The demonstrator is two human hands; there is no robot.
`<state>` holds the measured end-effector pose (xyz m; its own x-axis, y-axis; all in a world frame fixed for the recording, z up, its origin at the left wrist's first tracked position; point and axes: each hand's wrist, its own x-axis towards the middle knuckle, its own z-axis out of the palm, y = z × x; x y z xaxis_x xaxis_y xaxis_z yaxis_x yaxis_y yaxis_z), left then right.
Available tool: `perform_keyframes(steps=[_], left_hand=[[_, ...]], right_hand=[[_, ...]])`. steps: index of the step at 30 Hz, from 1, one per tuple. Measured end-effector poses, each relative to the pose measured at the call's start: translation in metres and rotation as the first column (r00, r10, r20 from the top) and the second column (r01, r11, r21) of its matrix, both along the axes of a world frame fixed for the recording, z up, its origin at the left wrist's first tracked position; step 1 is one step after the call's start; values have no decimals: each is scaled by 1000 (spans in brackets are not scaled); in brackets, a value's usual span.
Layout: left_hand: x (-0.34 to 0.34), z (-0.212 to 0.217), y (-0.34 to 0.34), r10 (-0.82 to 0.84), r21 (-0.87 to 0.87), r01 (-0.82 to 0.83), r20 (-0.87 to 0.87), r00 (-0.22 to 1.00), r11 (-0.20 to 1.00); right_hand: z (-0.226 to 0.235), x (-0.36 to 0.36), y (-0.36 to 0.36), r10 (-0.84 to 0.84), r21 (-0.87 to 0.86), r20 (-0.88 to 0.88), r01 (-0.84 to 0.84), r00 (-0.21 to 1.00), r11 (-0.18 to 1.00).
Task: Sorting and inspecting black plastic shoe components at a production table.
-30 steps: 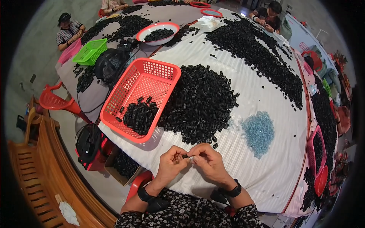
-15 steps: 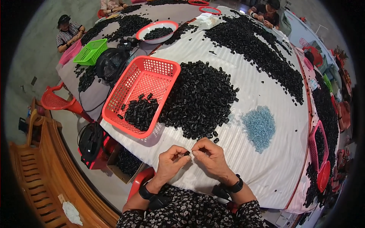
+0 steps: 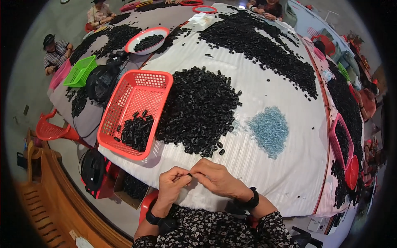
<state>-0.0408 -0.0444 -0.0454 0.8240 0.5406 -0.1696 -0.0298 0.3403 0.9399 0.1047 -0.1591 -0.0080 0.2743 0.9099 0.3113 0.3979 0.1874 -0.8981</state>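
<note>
Hands meet at the near edge of the white-covered table (image 3: 264, 173): the left hand (image 3: 173, 184) and right hand (image 3: 215, 178) together pinch one small black part (image 3: 189, 175), fingertips closed narrowly on it. Just beyond lie a heap of black parts (image 3: 198, 109), a red basket (image 3: 136, 111) partly filled, and a pale blue pile (image 3: 268, 129). This looks like fitting work, mid-step.

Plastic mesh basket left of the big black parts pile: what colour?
Red-orange plastic mesh basket, shown best in the head view, with some small black parts inside.
</note>
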Motion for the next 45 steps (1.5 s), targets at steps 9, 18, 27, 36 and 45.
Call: perform_keyframes(steps=[9, 18, 27, 36, 45], left_hand=[[-2, -2, 8, -162, -72, 163, 28, 986, 984], [0, -11, 7, -190, -143, 187, -6, 982, 972], [2, -19, 2, -200, -471, 256, 167, 966, 844], [-2, -20, 2, -227, -538, 297, 193, 954, 789], [-2, -11, 4, -214, -481, 271, 170, 962, 834]], right_hand=[[-9, 8, 0, 27, -172, -159, -55, 987, 984], [-24, 17, 1, 83, -252, -625, -301, 776, 920], [-19, 20, -1, 141, -178, -482, -254, 865, 951], [-20, 22, -2, 174, -272, -520, -355, 836, 894], [-24, 15, -1, 122, -267, -522, -297, 844, 917]])
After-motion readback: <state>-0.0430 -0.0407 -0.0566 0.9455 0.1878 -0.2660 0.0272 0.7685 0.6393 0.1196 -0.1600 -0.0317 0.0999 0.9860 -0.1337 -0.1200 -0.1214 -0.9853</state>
